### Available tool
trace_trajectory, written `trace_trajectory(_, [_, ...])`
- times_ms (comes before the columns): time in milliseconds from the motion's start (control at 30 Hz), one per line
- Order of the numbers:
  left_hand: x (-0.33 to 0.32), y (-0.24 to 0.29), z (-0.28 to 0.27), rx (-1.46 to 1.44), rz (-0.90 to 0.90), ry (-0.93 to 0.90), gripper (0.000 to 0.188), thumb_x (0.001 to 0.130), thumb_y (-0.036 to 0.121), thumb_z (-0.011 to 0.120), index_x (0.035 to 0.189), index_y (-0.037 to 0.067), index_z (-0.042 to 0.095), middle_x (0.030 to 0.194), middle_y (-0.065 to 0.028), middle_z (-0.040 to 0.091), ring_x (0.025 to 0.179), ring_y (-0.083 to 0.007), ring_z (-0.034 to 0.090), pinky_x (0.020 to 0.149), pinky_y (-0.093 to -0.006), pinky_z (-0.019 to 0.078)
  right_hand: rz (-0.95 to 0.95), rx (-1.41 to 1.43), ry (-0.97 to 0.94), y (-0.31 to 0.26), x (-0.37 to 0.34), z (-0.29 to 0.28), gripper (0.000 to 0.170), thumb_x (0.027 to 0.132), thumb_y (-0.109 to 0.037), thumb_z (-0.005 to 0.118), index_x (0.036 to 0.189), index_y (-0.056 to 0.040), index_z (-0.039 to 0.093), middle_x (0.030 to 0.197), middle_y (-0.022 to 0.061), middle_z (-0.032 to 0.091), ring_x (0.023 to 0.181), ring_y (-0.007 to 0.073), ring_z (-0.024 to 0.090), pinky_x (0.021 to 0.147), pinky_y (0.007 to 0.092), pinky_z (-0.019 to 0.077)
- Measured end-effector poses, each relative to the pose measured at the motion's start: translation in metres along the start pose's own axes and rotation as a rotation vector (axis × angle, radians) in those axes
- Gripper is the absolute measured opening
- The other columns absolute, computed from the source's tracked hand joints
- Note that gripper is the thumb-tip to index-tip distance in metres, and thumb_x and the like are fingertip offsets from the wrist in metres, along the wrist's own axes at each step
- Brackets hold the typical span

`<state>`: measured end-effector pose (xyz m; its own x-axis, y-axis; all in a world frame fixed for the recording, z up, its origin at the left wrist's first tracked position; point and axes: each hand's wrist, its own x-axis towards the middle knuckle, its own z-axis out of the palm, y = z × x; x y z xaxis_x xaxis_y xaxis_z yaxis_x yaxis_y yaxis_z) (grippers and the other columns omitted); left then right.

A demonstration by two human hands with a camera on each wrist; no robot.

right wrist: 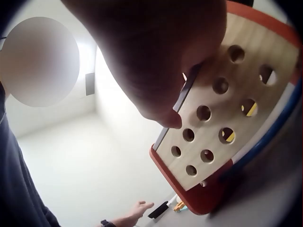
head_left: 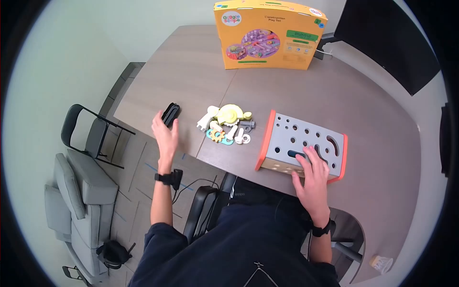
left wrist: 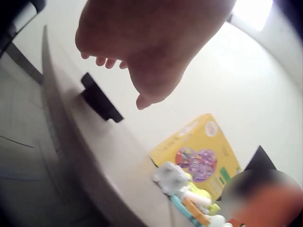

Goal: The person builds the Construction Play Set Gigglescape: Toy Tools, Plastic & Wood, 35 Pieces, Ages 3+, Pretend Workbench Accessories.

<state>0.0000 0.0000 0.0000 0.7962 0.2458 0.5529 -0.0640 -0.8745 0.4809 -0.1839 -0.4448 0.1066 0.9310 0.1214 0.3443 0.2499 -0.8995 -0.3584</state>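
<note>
A grey-topped box with red ends lies on the table, its wooden side full of round holes. My right hand rests on it, fingers on the grey top near a slot and the thumb against the wooden side. A black object sits near the table's left edge. My left hand is beside it, fingers relaxed and holding nothing; in the left wrist view a gap shows between that hand and the black object.
Between the hands lies a pile of toy pieces: a yellow-green round piece, an orange gear and white bolts. A yellow play set carton stands at the back beside a dark monitor. A chair stands left of the table.
</note>
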Motion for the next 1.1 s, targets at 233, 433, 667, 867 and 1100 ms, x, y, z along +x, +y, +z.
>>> trace_trajectory(233, [-0.058,0.138,-0.008,-0.205,0.237,-0.598,0.034,0.099,0.023,0.076,0.128,0.008,0.067,0.112,-0.0149,0.065,0.09,-0.0358,0.07,0.081,-0.0471,0.0579,-0.018,-0.081,0.033,0.001,-0.002,0.008,0.048,0.092,-0.011,0.077,0.138,-0.0063,0.064,0.155,0.0133,0.054,0.152,0.0314,0.048,0.119,0.05,0.0329])
trace_trajectory(433, [-0.08,0.158,0.017,-0.028,0.317,-0.54,0.04,0.094,0.028,0.081,0.127,0.009,0.067,0.108,-0.012,0.062,0.094,-0.0348,0.07,0.079,-0.047,0.0578,-0.032,-0.08,0.044,0.003,-0.002,0.008,0.049,0.092,-0.011,0.078,0.139,-0.0075,0.063,0.155,0.0122,0.055,0.151,0.0295,0.05,0.118,0.0494,0.0329])
trace_trajectory(667, [-0.086,0.161,0.017,-0.045,0.343,-0.517,0.048,0.093,0.027,0.082,0.133,0.008,0.064,0.111,-0.0142,0.06,0.094,-0.0346,0.068,0.078,-0.0474,0.0569,-0.046,-0.117,0.058,0.005,-0.005,0.012,0.059,0.092,-0.013,0.079,0.147,-0.0109,0.057,0.158,0.0135,0.053,0.152,0.0311,0.048,0.119,0.0507,0.0325])
trace_trajectory(867, [-0.09,0.166,0.007,-0.215,0.291,-0.554,0.046,0.096,0.02,0.078,0.137,0.007,0.062,0.117,-0.0164,0.06,0.097,-0.0383,0.068,0.081,-0.0494,0.057,-0.212,-0.505,0.178,0.027,-0.02,0.047,0.075,0.095,-0.02,0.077,0.161,-0.0249,0.043,0.161,0.0165,0.051,0.148,0.0321,0.049,0.119,0.0518,0.0315])
trace_trajectory(1100, [-0.106,0.172,-0.005,-0.442,0.289,-0.643,0.051,0.096,0.008,0.074,0.144,0.004,0.057,0.135,-0.0207,0.057,0.109,-0.0402,0.065,0.093,-0.0489,0.0546,-0.316,-0.557,0.244,0.049,-0.021,0.058,0.077,0.092,-0.023,0.078,0.161,-0.0264,0.043,0.158,0.0166,0.052,0.146,0.0331,0.05,0.119,0.0524,0.0304])
